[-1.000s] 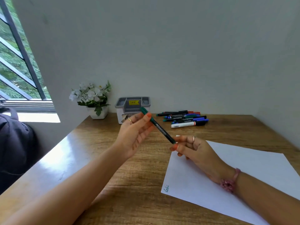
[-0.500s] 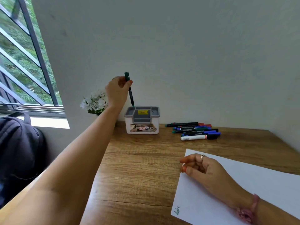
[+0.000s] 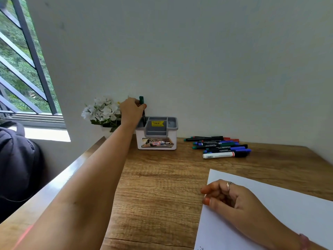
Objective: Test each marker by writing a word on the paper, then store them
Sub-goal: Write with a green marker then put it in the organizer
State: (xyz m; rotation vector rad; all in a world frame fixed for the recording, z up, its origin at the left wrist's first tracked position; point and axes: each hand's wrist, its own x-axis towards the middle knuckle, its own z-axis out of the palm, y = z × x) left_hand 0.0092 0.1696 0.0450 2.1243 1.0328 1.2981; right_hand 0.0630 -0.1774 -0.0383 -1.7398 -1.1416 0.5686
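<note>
In the head view, the left hand (image 3: 132,110) reaches far forward and pinches a green marker (image 3: 142,107) near its capped top, thumb and fingers curled round the barrel. The marker stands almost upright, long axis vertical, its lower end already dipping inside the left rear compartment of the grey-and-white desk organizer (image 3: 157,134). The slot lies straight below the hand, so my judgement is that the coming move is a plain drop or short push downward, then letting go.

The right hand (image 3: 232,199) rests on the near left corner of the white paper (image 3: 288,210), fingers loosely curled and holding nothing. The untested markers (image 3: 219,146) lie in a row on the wooden table (image 3: 158,192), long axes running left to right, well right of the organizer and nearer the right hand.

A yellow price sticker (image 3: 157,123) reads "49.00"; the front label (image 3: 157,143) shows "42" and "OPE". A green scribble at the paper's bottom edge is too small to read.
</note>
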